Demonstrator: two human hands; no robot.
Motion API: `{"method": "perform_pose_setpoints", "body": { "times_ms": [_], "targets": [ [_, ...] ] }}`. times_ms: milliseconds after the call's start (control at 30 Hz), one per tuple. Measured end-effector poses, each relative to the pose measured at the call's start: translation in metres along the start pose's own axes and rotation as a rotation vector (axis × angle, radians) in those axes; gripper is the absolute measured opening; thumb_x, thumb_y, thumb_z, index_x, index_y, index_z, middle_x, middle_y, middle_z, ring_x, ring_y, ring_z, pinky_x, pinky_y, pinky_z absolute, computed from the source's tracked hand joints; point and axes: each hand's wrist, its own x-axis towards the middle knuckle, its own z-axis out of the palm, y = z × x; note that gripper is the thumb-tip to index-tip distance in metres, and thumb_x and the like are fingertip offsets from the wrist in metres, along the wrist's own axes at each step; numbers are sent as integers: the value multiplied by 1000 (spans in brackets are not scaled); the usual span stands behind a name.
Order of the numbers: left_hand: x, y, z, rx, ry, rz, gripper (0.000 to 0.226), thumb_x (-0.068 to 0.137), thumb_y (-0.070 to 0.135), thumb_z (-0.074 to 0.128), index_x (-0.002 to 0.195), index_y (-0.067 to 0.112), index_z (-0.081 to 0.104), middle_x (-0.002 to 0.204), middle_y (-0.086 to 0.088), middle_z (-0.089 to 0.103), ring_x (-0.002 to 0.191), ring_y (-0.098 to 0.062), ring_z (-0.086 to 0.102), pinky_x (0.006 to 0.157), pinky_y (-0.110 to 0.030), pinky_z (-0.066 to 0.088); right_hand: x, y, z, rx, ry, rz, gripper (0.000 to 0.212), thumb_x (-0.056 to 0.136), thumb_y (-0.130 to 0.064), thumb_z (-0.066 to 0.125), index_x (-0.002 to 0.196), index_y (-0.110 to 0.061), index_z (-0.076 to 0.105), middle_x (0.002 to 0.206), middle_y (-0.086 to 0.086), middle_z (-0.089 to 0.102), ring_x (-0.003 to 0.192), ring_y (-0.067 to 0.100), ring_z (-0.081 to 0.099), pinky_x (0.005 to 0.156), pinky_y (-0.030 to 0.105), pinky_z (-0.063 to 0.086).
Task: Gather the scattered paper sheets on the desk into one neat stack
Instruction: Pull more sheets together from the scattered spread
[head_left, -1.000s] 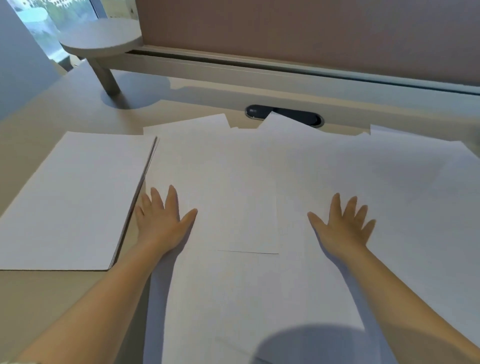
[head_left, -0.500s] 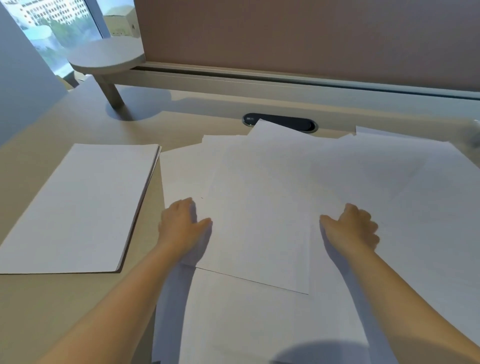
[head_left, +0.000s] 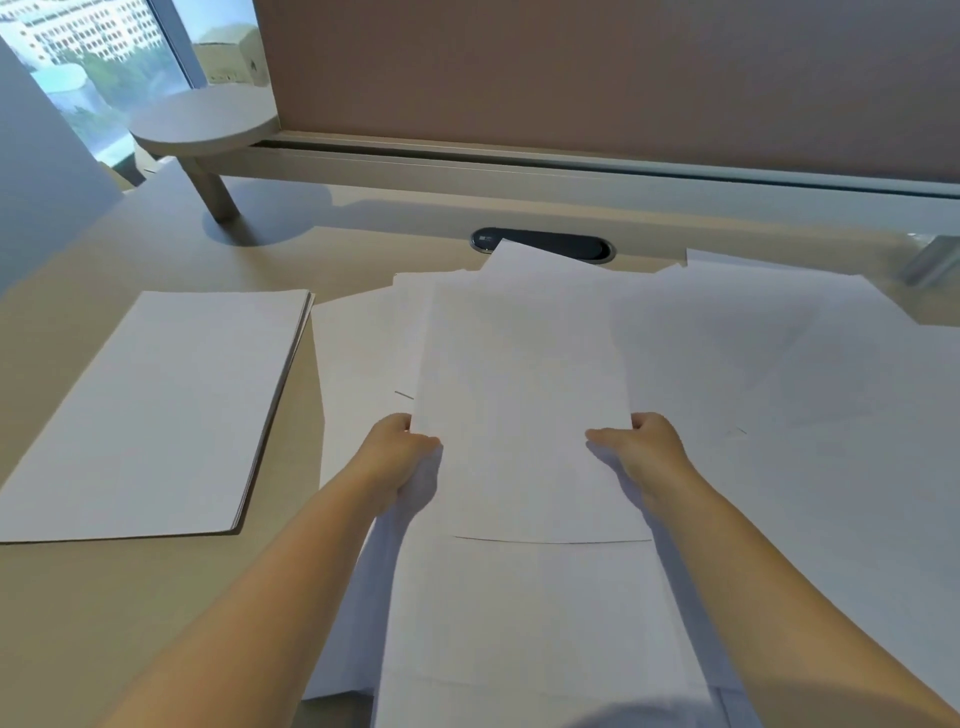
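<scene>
neat stack (head_left: 156, 410) left, hands (head_left: 524, 452) gripping sheets (head_left: 524, 395)

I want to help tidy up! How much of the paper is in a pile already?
One neat stack already sits on the left of the desk. The left hand and right hand are gripping a sheet by its sides. Many loose sheets are spread out in the middle and on the right.
</scene>
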Motion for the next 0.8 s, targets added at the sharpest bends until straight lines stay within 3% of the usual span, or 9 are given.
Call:
{"method": "perform_pose_setpoints", "body": {
  "times_ms": [133,200,300,367,433,533,600,667,800],
  "targets": [
    [-1,-7,-4,-38,-65,-7,23,85,-6,54,65,5,52,62,-7,53,62,-20,52,62,-23,41,-3,4,-2,-92,61,-65,7,79,1,66,78,-1,59,90,12,63,99,34,60,100,46,44],
    [-5,-8,-9,-88,-78,-24,28,86,0,59,61,6,48,44,2,50,41,-9,48,44,-14,36,1,5,-2,-133,111,-117,20,81,-6,65,66,-10,54,78,9,59,92,34,61,96,45,47],
    [-7,-8,-8,-198,-51,-27,29,89,11,59,63,7,47,62,-3,58,52,-9,55,40,-11,36,1,1,-1,-74,108,-156,15,84,-6,63,71,-6,55,77,11,58,87,28,57,88,37,44],
    [-8,-6,-4,-185,5,-5,22,94,23,53,86,3,58,94,-9,62,86,-18,62,68,-17,41,-2,-3,-1,-3,31,-160,2,85,1,61,84,-1,60,88,8,60,90,25,55,90,36,43],
    [-6,-5,-2,-134,60,12,38,95,23,50,121,-4,53,118,-15,58,108,-25,53,84,-24,34,-6,-6,0,45,-57,-161,17,83,6,60,101,6,62,95,9,59,92,25,56,96,37,43],
    [-1,-5,1,6,121,71,29,93,15,51,115,-4,56,103,-17,58,92,-26,50,80,-30,38,-11,-5,-5,-66,-34,-243,13,84,0,60,75,-10,58,74,4,52,71,18,47,82,33,39],
    [1,-4,2,142,167,130,17,92,15,50,99,2,57,93,-13,58,86,-28,52,75,-32,40,-7,-4,-16,-352,127,-324,12,88,-15,58,99,-11,61,99,4,57,93,19,53,89,33,38],
    [2,-5,4,213,196,177,10,91,15,49,92,6,53,87,-9,57,85,-28,51,67,-30,40,0,1,-35,-686,303,-289,49,90,-30,53,134,-11,44,138,10,45,128,26,41,106,39,35],
    [3,-3,12,154,182,202,3,92,12,48,95,12,50,87,-5,55,87,-26,49,66,-29,36,7,10,-56,-716,388,-87,58,86,-35,55,131,-1,41,136,19,43,127,37,40,105,47,37]
  ]
}}
